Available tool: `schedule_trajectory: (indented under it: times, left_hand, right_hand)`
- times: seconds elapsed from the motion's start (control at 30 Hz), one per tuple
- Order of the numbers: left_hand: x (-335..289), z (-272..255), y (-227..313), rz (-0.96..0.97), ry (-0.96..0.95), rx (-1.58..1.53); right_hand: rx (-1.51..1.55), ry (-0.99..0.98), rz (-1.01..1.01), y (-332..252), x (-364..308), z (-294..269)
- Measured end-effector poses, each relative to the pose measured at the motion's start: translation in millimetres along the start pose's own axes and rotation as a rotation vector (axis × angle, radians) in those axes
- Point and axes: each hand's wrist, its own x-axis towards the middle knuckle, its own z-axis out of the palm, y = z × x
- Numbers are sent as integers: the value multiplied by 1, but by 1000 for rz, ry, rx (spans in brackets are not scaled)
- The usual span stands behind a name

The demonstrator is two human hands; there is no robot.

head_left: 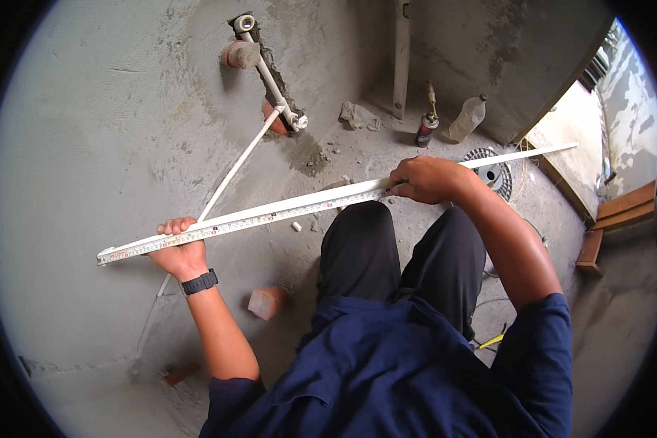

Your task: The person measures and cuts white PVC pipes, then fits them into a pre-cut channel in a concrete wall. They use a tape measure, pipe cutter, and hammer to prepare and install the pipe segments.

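A long white plastic pipe (306, 200) slants across in front of my knees, rising to the right. Along its near side lies the marked blade of a tape measure (255, 220), its hooked tip at the pipe's left end. My left hand (184, 255), with a black watch at the wrist, is closed around both near that end. Farther right, my right hand (429, 179) pinches the pipe and the blade above my knees. Past this hand the pipe runs on alone toward the doorway. The tape measure's case is not visible.
White pipework (271, 84) sits in a chiselled groove in the grey wall, with one branch slanting down left. A torch on a canister (427, 125) and a clear bottle (468, 118) stand beyond my right hand. Near my left forearm lies a reddish block (268, 302). Rubble (310, 157) litters the floor.
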Motion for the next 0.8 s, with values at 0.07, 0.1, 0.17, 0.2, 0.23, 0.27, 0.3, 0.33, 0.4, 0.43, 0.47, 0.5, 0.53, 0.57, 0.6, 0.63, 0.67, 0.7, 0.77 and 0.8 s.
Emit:
schedule_trajectory:
  times: [0.07,0.1,0.17,0.2,0.23,0.27,0.3,0.33,0.4,0.43,0.47,0.5,0.53,0.57,0.6,0.63,0.67,0.7,0.77,0.8]
  left_hand:
    - [-1,2,-1,2,32,17]
    - [-1,3,-2,15,48,23]
    - [-2,4,-3,2,62,15]
    - [-2,4,-3,5,89,3]
    - [-2,4,-2,-4,51,7]
    - [-2,3,-1,-12,33,5]
    - [-2,3,0,-13,40,-1]
    - [-2,2,1,-18,14,-4]
    - [-1,0,3,-12,-8,-18]
    - [-1,-1,4,-18,5,-16]
    - [0,-2,4,-31,-5,-14]
    - [1,-2,5,-42,-19,-19]
    - [2,-4,6,-60,-48,-25]
    - [2,-5,7,-74,-81,-37]
    - [1,-6,9,-81,-69,-59]
    - [1,-8,11,-110,-160,-70]
    - [-1,-9,13,-132,-205,-90]
    - [-3,-11,15,-136,-164,-122]
    - [-12,-17,16,-168,-80,-80]
    - [-18,-21,11,-197,-118,-36]
  right_hand:
    - [-11,-33,59,-2,2,-2]
    - [-5,-44,78,-3,4,-3]
    - [-14,-33,117,-2,7,-4]
    - [-14,-19,121,-2,9,-5]
    - [-21,-23,119,-2,11,-5]
    - [-25,-21,110,-2,11,-4]
    - [-42,-27,119,-2,11,-3]
    - [-23,-27,112,-2,11,-3]
    - [-23,-58,147,-3,9,-4]
    - [10,-62,146,-4,8,-4]
    - [29,-81,167,-5,7,-6]
    - [57,-99,185,-5,6,-8]
    - [52,-79,180,-6,6,-9]
    - [56,-61,172,-6,6,-11]
    - [58,-41,165,-6,5,-13]
    - [47,-11,133,-5,4,-14]
    - [36,18,101,-5,4,-16]
    - [17,31,91,-4,4,-16]
    - [1,76,67,-3,5,-20]
    - [-17,81,83,-3,5,-21]
